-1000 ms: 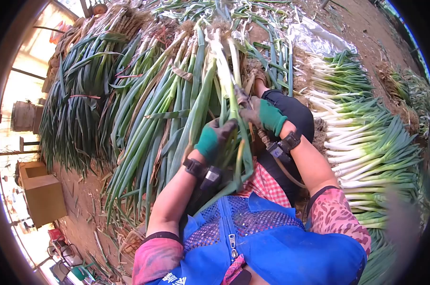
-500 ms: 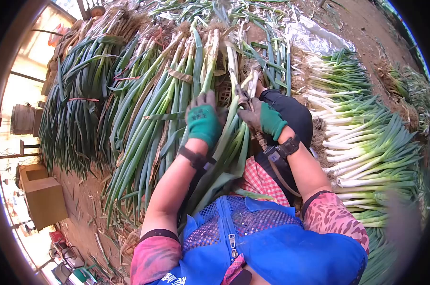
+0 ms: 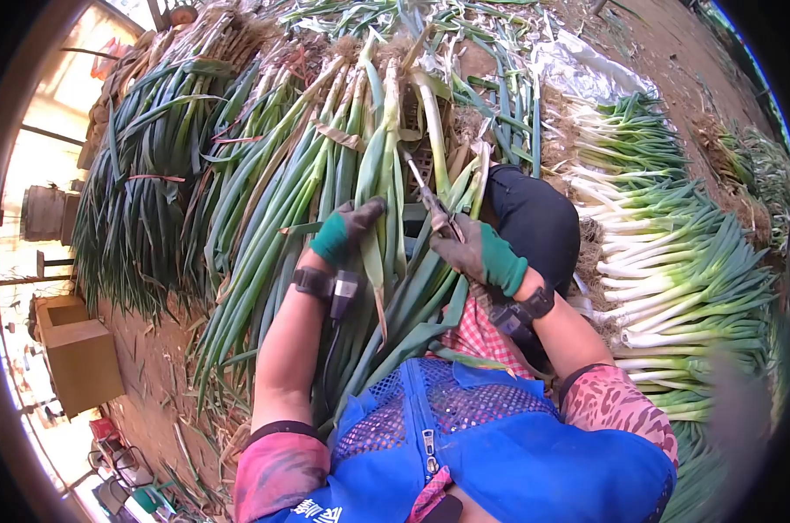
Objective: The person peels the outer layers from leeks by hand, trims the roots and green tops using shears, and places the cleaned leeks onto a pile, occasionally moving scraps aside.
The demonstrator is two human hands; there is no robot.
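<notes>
My left hand (image 3: 353, 228), in a green and grey glove, is closed on the green leaves of a large green onion (image 3: 386, 161) whose roots point away from me. My right hand (image 3: 473, 248), gloved alike, grips an air blow gun (image 3: 430, 199). Its thin metal nozzle points up and left, towards the onion stalks. Another green onion (image 3: 432, 122) with a pale stalk lies just right of the nozzle. Long leaves run down between my arms to my lap, over a red checked cloth (image 3: 480, 336).
Unpeeled green onions (image 3: 151, 174) are heaped at the left. Cleaned white-stalked onions (image 3: 639, 270) lie in a long row at the right, beside white plastic sheeting (image 3: 587, 65). A cardboard-coloured box (image 3: 81, 357) stands at the far left. My dark-clad knee (image 3: 534, 218) is beside my right hand.
My left hand has drawn back towards me and left, its fingers now closed on an onion. The blow gun's nozzle now shows clearly, pointing up and left. My right hand has shifted slightly down.
</notes>
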